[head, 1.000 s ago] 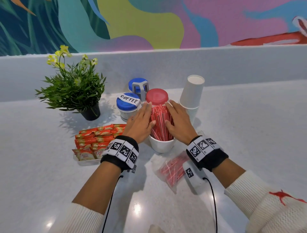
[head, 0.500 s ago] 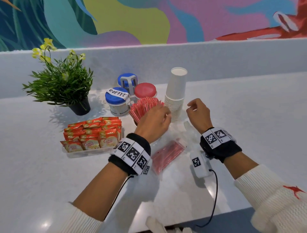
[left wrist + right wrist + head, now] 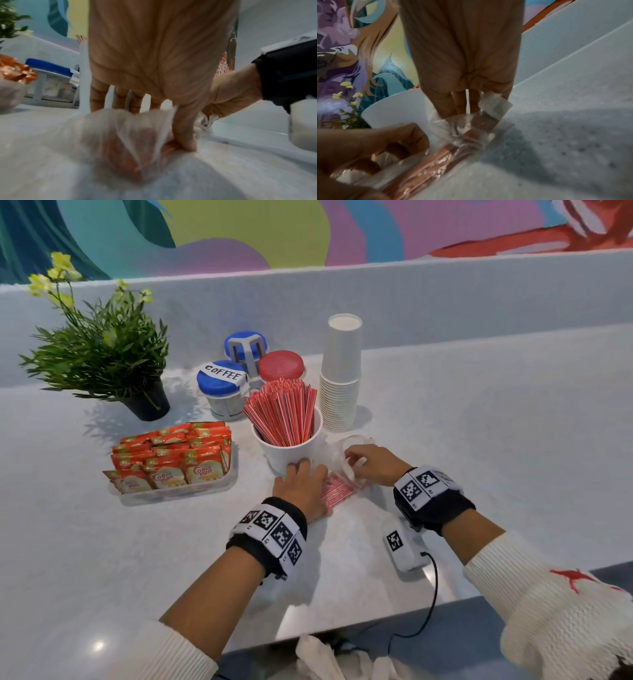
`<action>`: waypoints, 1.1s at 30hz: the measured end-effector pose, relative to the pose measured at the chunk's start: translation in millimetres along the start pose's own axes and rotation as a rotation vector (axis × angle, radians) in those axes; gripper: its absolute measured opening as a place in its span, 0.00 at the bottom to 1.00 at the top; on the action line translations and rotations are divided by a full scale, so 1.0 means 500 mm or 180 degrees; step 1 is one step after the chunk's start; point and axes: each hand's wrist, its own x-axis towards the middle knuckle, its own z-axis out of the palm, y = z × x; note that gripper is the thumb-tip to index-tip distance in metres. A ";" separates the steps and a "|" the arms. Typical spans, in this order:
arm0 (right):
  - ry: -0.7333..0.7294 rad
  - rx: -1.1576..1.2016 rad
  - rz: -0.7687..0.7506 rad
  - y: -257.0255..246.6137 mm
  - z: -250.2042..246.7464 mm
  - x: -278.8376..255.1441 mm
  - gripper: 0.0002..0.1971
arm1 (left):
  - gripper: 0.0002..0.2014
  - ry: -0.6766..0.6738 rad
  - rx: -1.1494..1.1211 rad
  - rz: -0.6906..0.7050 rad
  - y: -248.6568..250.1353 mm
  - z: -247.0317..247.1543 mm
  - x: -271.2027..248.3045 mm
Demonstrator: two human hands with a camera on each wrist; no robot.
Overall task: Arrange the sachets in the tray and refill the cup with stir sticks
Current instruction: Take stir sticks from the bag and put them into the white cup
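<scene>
A white cup (image 3: 291, 455) stands mid-counter, packed with red stir sticks (image 3: 284, 412). In front of it lies a clear plastic bag (image 3: 337, 491) holding more red stir sticks. My left hand (image 3: 301, 484) grips the bag, with the thumb pressed down on one side (image 3: 185, 135) and the fingers curled on the other. My right hand (image 3: 356, 463) pinches the bag's loose open end (image 3: 494, 108). To the left, a clear tray (image 3: 178, 496) holds rows of orange creamer sachets (image 3: 171, 457).
A potted plant (image 3: 102, 354) stands at the back left. Behind the cup are a blue-lidded coffee jar (image 3: 222, 385), a red-lidded jar (image 3: 281, 366) and another blue-lidded jar (image 3: 245, 347). A stack of paper cups (image 3: 342, 371) stands right of them. A white cabled device (image 3: 402, 546) lies near the counter's front edge.
Both hands have left the sticks in the cup and come down onto the bag on the counter. The left now grips it and the right pinches its end.
</scene>
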 end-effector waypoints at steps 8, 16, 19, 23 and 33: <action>-0.0035 -0.0149 -0.0167 0.013 0.009 -0.006 0.17 | 0.36 0.0160 -0.0796 -0.0110 0.006 0.012 0.005; -0.0148 0.0039 -0.0302 0.015 0.006 -0.022 0.10 | 0.16 0.0084 -0.0189 0.0005 0.001 -0.001 0.013; -0.0181 0.0094 -0.0324 0.013 0.003 -0.026 0.16 | 0.16 0.0080 0.0104 0.0051 0.001 -0.009 0.013; -0.0187 0.0094 -0.0266 0.004 -0.001 -0.036 0.13 | 0.14 0.0147 0.0078 0.0121 0.000 -0.013 0.006; -0.0466 0.0840 -0.0167 0.013 -0.005 -0.039 0.14 | 0.12 0.0129 -0.0993 0.0345 -0.014 0.005 -0.008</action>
